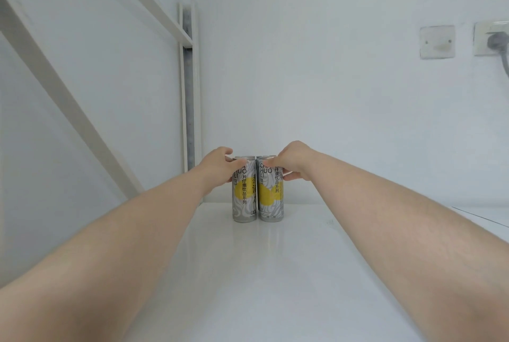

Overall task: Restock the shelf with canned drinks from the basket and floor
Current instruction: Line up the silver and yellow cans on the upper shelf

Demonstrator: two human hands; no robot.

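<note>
At the far left, a slanted white brace (68, 99) and an upright post (188, 93) frame the white shelf (275, 272). Both bare forearms stretch forward over the shelf surface. The left hand (216, 166) wraps the top of the left can (244, 193), its grip closed around the rim, fingers over the lid and thumb on the side. Touching it on the right stands the right can (271, 193), upright, grey with a yellow disc. The right hand (292, 161) closes on that can's upper part, fingers across the lid, thumb pressed to its right side. Further right, on the wall, sit a blank cover plate (437, 42) and a socket with a grey plug (497, 41).
</note>
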